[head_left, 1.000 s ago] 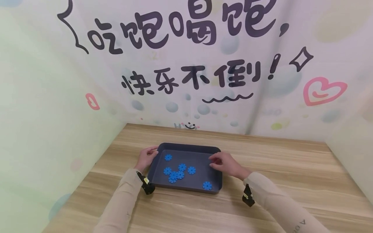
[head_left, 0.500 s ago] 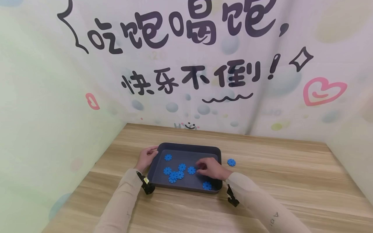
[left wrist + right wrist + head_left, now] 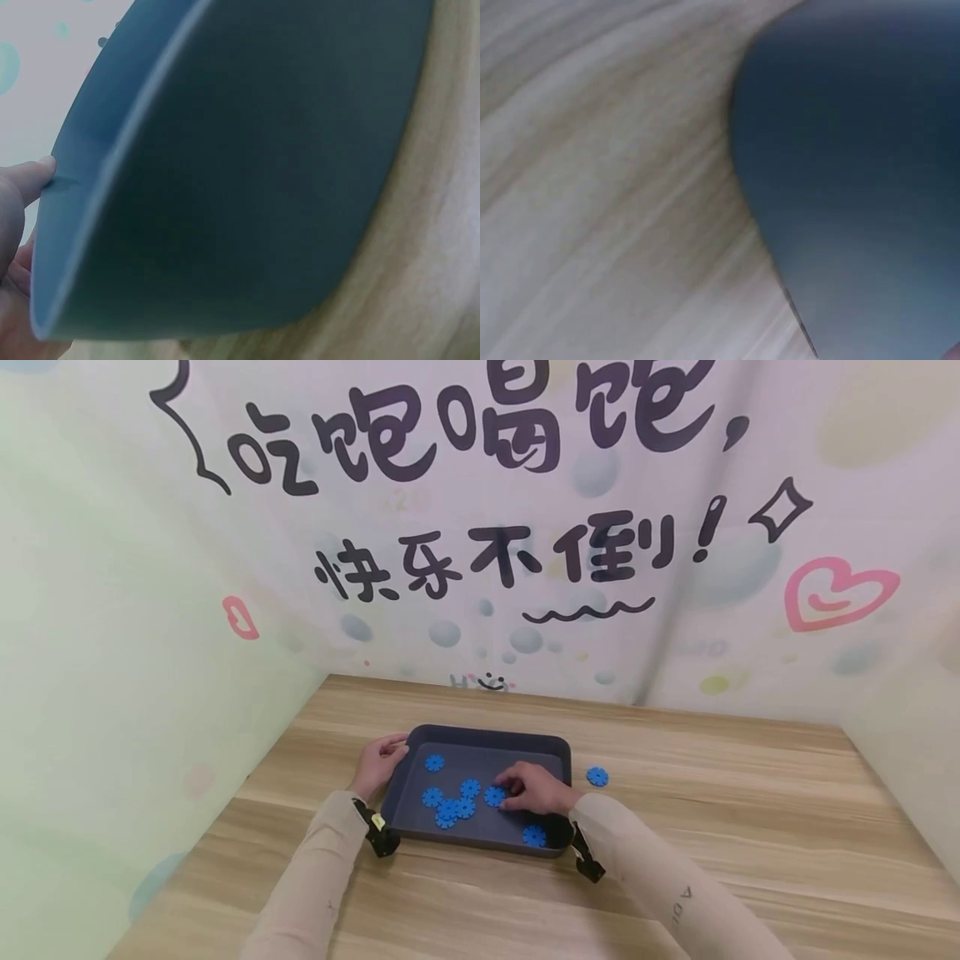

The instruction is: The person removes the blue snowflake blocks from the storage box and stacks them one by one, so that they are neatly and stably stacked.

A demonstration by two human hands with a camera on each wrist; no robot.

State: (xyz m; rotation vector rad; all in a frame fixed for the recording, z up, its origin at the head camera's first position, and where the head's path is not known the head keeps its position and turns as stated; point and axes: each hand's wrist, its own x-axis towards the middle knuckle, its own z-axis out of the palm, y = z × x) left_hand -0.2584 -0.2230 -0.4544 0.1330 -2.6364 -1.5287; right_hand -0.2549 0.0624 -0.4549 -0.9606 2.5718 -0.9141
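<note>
A dark grey tray (image 3: 480,843) with raised walls stands on the table. At its left side my left hand (image 3: 377,768) pinches the wall; in the left wrist view the thumb (image 3: 34,178) lies over the wall's inner face. Inside the tray, my right hand (image 3: 536,787) hovers low, thumb and forefinger parted at the right edge of a blue notched disc (image 3: 493,797). Several similar blue discs (image 3: 447,810) lie left of it, some overlapping. One blue disc (image 3: 534,836) sits in the tray's near right corner, another blue disc (image 3: 434,763) toward the far left.
A single blue notched disc (image 3: 597,776) lies on the wooden table (image 3: 712,827), right of the tray. Behind the table hangs a printed cloth backdrop (image 3: 480,635), with pale cloth walls at both sides.
My right hand has moved left from the tray's right rim to the disc inside the tray. A blue disc now shows on the table at right. The left hand stays on the tray.
</note>
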